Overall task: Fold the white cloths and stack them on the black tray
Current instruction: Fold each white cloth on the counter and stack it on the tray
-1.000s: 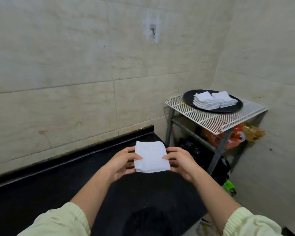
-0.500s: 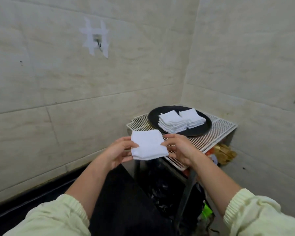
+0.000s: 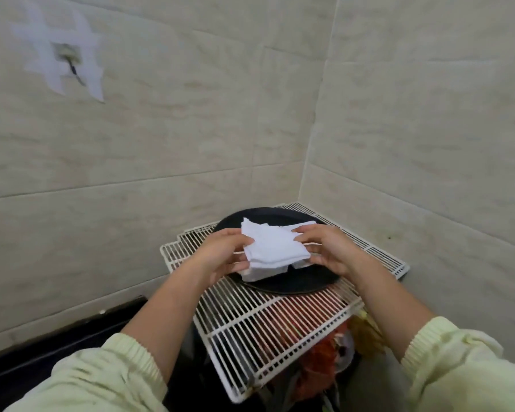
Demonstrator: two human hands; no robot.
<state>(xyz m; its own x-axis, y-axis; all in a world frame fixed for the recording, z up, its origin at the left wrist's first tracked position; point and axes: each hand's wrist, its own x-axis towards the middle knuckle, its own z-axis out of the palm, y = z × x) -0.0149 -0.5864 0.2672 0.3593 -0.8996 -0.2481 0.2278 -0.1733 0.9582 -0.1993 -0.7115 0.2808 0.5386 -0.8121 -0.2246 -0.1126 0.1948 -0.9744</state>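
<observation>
Cloth (image 3: pixel 275 243), white and folded, is pinched at its two sides by my left hand (image 3: pixel 223 254) and my right hand (image 3: pixel 330 251), fingers curled on it, just above the folded stack (image 3: pixel 262 272) on the black tray (image 3: pixel 295 285).

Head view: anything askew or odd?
Only the wall, upper left: a small fitting is stuck on with crossed white tape strips, makeshift. The cloth in the left hand and right hand looks fine.

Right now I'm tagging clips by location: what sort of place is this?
Probably a kitchen or utility corner: tiled walls, a black counter, and a white wire rack holding the black tray of cloths.
</observation>
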